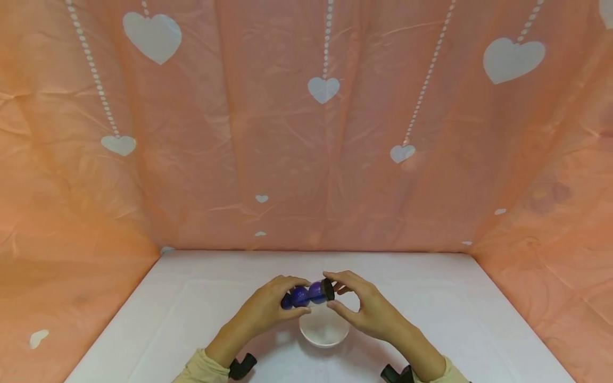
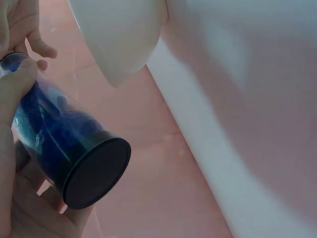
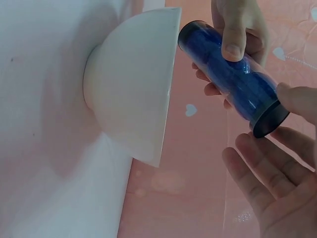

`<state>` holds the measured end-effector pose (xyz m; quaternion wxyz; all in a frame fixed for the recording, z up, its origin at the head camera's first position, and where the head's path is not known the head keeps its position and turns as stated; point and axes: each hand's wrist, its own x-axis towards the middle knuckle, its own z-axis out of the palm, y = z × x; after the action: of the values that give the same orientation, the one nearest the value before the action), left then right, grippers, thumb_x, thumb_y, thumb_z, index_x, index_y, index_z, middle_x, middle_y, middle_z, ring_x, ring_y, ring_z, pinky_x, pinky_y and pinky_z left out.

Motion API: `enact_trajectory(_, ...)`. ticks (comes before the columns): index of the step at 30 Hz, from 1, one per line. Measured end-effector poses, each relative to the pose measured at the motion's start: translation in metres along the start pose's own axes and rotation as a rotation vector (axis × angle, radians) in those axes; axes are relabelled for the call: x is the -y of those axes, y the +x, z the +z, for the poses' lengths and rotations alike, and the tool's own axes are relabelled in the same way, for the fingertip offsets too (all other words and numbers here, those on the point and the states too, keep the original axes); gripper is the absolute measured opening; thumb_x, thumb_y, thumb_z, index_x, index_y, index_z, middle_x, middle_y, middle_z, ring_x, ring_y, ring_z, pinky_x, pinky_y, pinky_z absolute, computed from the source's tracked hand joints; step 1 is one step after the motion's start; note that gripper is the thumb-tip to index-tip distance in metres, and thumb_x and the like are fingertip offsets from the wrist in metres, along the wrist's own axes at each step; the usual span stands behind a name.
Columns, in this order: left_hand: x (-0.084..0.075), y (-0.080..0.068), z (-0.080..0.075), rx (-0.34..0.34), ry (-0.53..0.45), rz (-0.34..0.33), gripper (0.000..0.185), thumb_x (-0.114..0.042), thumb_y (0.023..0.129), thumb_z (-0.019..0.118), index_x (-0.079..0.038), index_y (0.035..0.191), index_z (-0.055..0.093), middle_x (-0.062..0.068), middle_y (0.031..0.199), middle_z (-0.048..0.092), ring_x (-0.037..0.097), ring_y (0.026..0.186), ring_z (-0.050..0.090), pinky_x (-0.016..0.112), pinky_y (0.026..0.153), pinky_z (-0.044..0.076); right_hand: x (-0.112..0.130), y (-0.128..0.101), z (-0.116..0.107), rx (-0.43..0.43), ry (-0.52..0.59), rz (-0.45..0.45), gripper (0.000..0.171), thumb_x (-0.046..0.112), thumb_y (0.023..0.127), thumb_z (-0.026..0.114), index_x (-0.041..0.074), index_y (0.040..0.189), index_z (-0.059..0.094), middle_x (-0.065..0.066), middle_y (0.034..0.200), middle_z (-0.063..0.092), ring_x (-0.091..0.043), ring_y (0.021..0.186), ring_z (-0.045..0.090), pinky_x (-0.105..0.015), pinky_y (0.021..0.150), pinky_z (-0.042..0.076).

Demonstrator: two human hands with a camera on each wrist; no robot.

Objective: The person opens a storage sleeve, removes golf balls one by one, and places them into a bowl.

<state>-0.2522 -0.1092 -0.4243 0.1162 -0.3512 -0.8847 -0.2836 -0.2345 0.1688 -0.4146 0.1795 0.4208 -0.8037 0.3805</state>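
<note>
A clear tube [image 1: 304, 294] filled with blue balls lies sideways in the air just above a white bowl [image 1: 324, 332]. My left hand [image 1: 294, 297] grips the tube's body, fingers on top and thumb under it. My right hand [image 1: 333, 292] pinches the black cap [image 1: 328, 290] at the tube's right end between thumb and fingertips. The right wrist view shows the tube [image 3: 233, 84], its cap [image 3: 270, 121] and the bowl [image 3: 133, 94] beside them. In the left wrist view the tube [image 2: 64, 144] sits in my palm, its other black end [image 2: 96, 172] facing the camera.
The bowl stands on a white table [image 1: 191, 308] near its front edge. An orange cloth with white hearts [image 1: 323, 89] walls in the back and both sides.
</note>
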Motion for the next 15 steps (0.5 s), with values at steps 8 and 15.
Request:
enact_trajectory(8,0.0035,-0.0016,0.0012,-0.002,-0.019,0.056,0.05,-0.041,0.094,0.084,-0.018,0.137,0.07,-0.001,0.123,0.075,0.016,0.106,0.07,0.039,0.09,0.062,0.0005,0.0004,0.0014,-0.011,0.036,0.003,0.05,0.009,0.097,0.081,0.009,0.144,0.064,-0.001,0.13,0.071,-0.015,0.11,0.071,-0.033,0.093,0.063)
enact_trajectory(15,0.0038,0.0,0.0013,0.051,-0.094,0.057,0.049,-0.039,0.097,0.082,-0.014,0.137,0.067,0.003,0.127,0.073,0.02,0.113,0.071,0.041,0.096,0.062,0.0005,0.0005,0.001,-0.032,0.067,-0.021,0.048,0.005,0.094,0.083,0.008,0.139,0.066,-0.002,0.124,0.072,-0.017,0.105,0.073,-0.034,0.091,0.064)
